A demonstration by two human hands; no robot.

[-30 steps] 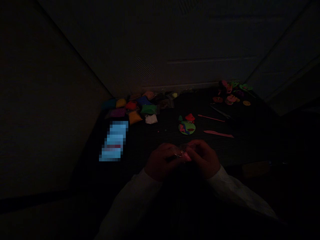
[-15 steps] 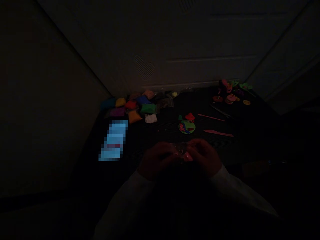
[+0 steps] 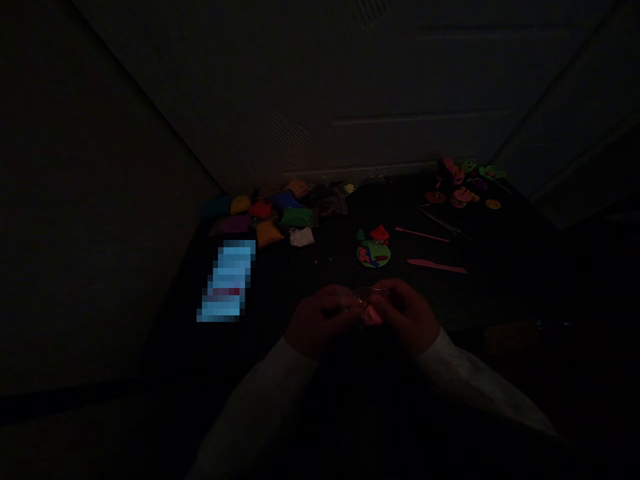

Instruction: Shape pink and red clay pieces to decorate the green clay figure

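The scene is very dark. My left hand and my right hand meet low in the middle, both pinching a small clear packet of pink clay between their fingertips. Both arms wear white sleeves. Just beyond the hands lies a round green disc with small blue and red clay shapes on it, and a red clay lump sits at its far edge.
Several coloured clay packets are heaped at the back left, with a lit blurred screen in front of them. Two pink modelling tools lie to the right. Finished clay figures stand at the back right by the wall.
My hands have shifted slightly while working the pink packet; they drew apart a little, then closed together again. Nothing else on the dark surface has moved.
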